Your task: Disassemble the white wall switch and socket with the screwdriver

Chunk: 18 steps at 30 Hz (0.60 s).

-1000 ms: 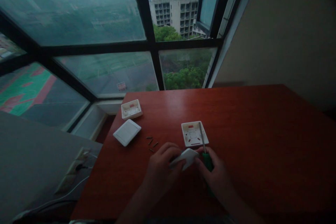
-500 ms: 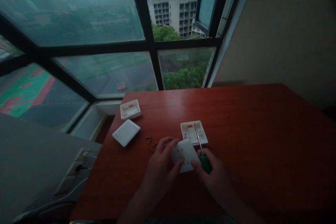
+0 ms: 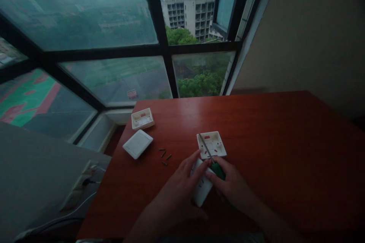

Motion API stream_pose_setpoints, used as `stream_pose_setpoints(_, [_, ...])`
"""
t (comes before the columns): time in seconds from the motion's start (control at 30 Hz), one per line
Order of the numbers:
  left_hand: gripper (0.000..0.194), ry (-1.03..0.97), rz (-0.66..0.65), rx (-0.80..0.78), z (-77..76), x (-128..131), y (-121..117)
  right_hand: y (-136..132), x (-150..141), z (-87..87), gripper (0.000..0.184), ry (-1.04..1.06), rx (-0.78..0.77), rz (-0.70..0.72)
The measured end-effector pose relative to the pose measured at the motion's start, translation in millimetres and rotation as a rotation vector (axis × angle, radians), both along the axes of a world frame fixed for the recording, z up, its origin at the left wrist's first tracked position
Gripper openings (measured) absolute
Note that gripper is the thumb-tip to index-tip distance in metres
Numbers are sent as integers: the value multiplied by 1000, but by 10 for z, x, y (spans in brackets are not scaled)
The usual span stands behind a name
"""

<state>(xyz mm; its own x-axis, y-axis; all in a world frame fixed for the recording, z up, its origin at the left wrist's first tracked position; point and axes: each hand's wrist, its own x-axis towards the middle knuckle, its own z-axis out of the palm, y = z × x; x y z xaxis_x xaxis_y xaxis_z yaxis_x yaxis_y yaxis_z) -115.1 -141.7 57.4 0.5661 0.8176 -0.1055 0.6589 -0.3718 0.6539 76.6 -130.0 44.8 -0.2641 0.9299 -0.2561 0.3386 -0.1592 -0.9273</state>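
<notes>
A white socket faceplate (image 3: 202, 190) with slots is held tilted over the table between both hands. My left hand (image 3: 185, 182) grips its upper edge with the fingers, and the thumb is apart below. My right hand (image 3: 232, 180) is wrapped round the green handle of a screwdriver (image 3: 218, 171), its thumb also touching the faceplate. The metal shaft points up and left, across a white square mounting box (image 3: 219, 146) with its hollow side up. Several small screws (image 3: 163, 154) lie on the table left of my left hand.
At the table's left side lie a white blank-looking switch plate (image 3: 138, 144) and a second mounting box (image 3: 143, 119) behind it. The reddish-brown table (image 3: 270, 140) reaches the window (image 3: 114, 49). Wall sockets with a plug and cables (image 3: 82, 184) are at lower left.
The faceplate has turned to a steeper angle and come slightly nearer. My left fingers have moved to its upper edge. The screwdriver's tip has swung left.
</notes>
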Motion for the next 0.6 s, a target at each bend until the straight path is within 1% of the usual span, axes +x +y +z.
stream_pose_setpoints(0.1, [130,11,36,28,-21,22,-4,23,-9,-13,25,0,-47,3])
stream_pose_setpoints(0.23, [118,-3,121,48,-104,-4,-25,12,-20,30,29,-26,23,35])
stream_pose_setpoints(0.33, [115,10,186,64,-170,-97,-53,-28,-35,64,41,-139,129,94])
stream_pose_setpoints(0.43, [112,27,231,105,-199,-218,-79,-63,-83,39,54,-261,217,191])
stream_pose_setpoints(0.5, [109,29,255,144,-199,-285,-89,-70,-126,-7,57,-352,275,250])
stream_pose_setpoints(0.6, [106,34,277,164,-189,-336,-94,-50,-178,-82,56,-529,380,298])
